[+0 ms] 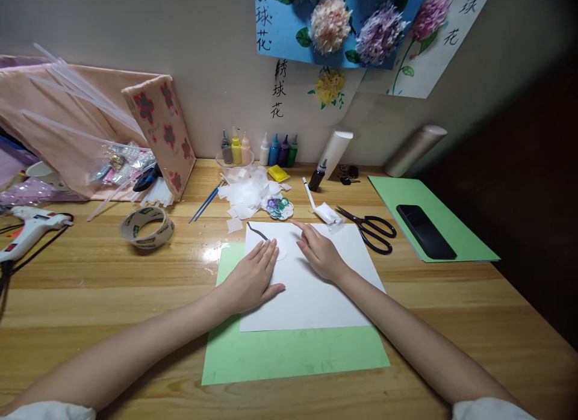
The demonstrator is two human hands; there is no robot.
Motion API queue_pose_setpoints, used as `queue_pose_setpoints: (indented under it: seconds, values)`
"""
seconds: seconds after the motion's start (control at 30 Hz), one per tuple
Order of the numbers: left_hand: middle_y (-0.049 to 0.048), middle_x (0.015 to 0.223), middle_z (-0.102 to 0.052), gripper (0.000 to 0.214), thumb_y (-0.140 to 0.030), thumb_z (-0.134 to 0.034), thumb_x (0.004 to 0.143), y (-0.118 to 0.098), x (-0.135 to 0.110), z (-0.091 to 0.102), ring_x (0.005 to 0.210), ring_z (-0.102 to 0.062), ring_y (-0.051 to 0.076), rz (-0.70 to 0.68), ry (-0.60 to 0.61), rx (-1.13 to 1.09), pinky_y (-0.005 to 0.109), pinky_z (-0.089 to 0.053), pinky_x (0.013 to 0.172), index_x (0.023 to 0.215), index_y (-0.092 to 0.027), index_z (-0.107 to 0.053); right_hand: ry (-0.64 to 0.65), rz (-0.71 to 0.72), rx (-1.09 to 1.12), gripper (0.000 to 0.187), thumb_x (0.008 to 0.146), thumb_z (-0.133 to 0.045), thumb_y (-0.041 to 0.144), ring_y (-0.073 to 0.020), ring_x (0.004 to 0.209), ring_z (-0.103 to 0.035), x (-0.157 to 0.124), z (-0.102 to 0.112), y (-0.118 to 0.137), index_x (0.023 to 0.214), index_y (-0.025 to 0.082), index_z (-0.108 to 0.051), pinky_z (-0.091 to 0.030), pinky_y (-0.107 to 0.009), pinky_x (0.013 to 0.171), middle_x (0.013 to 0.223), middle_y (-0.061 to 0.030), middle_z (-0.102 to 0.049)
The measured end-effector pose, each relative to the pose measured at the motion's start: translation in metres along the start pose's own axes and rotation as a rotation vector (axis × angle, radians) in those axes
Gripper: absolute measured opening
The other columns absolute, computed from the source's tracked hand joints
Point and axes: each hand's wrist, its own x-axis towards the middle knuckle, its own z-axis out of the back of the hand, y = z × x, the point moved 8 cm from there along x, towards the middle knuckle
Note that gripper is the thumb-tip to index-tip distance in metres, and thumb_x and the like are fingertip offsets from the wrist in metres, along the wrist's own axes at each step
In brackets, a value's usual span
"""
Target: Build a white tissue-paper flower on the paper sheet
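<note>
A sheet of white paper (311,305) lies on a green sheet (293,357) in front of me. My left hand (253,278) rests flat on its left part, fingers together and thumb out. Beside those fingertips is a faint white round piece (282,250), partly covered by the hand. A dark curved line (257,231) runs near the paper's top left corner. My right hand (323,254) is over the upper middle of the paper, index finger stretched toward the top edge and the other fingers loosely bent. Nothing shows in either hand.
Behind the paper are a pile of white paper squares (246,194), a paint-smeared palette (279,208) and several paint bottles (283,152). Black scissors (372,230) and a phone (427,232) lie right. A tape roll (147,228) and a glue gun (34,227) are left.
</note>
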Motion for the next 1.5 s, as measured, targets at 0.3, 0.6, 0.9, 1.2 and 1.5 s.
queue_pose_setpoints:
  seconds: [0.3, 0.6, 0.9, 1.2, 1.5]
  values:
    - [0.0182, 0.148, -0.019, 0.07, -0.052, -0.032, 0.089, 0.0, 0.0, -0.002, 0.139, -0.012, 0.026, -0.03, 0.045, -0.092, 0.041, -0.018, 0.113, 0.142, -0.008, -0.02, -0.022, -0.011, 0.002, 0.043, 0.094, -0.031, 0.038, -0.0208, 0.088, -0.056, -0.001, 0.001, -0.001, 0.133, 0.021, -0.035, -0.045, -0.033, 0.076, 0.105, -0.0102, -0.056]
    - [0.0157, 0.151, -0.008, 0.072, -0.049, -0.034, 0.089, -0.005, -0.001, 0.006, 0.14, -0.003, 0.024, -0.061, 0.009, -0.126, 0.043, -0.013, 0.114, 0.144, -0.01, -0.009, -0.014, -0.009, 0.01, 0.044, 0.094, -0.031, 0.038, -0.021, 0.091, -0.055, -0.001, 0.0, -0.001, 0.135, 0.022, -0.033, -0.045, -0.034, 0.08, 0.11, -0.0104, -0.055]
    - [0.017, 0.15, -0.01, 0.069, -0.045, -0.035, 0.09, -0.008, -0.002, 0.002, 0.14, -0.005, 0.025, -0.107, 0.034, -0.176, 0.042, -0.017, 0.114, 0.144, -0.009, -0.01, 0.062, 0.063, -0.116, 0.041, 0.095, -0.03, 0.037, -0.0135, 0.071, -0.053, -0.002, -0.007, 0.006, 0.122, 0.024, -0.057, -0.043, -0.025, 0.067, 0.079, -0.003, -0.046]
    - [0.0232, 0.15, 0.003, 0.074, -0.043, -0.031, 0.091, 0.026, -0.005, 0.007, 0.139, 0.003, 0.031, 0.273, -0.224, -0.182, 0.054, -0.021, 0.109, 0.143, -0.007, 0.009, 0.085, 0.161, -0.308, 0.042, 0.094, -0.035, 0.039, -0.0148, 0.072, -0.05, -0.002, -0.016, 0.013, 0.13, 0.023, -0.048, -0.037, -0.027, 0.068, 0.084, -0.0051, -0.051]
    - [0.0258, 0.148, -0.009, 0.068, -0.038, -0.031, 0.092, 0.041, -0.005, -0.001, 0.139, -0.006, 0.03, 0.396, -0.242, -0.156, 0.05, -0.023, 0.11, 0.142, -0.002, -0.004, 0.191, 0.227, -0.298, 0.048, 0.093, -0.033, 0.046, -0.0189, 0.083, -0.047, -0.002, -0.02, 0.021, 0.135, 0.025, -0.041, -0.034, -0.032, 0.075, 0.094, -0.0079, -0.052]
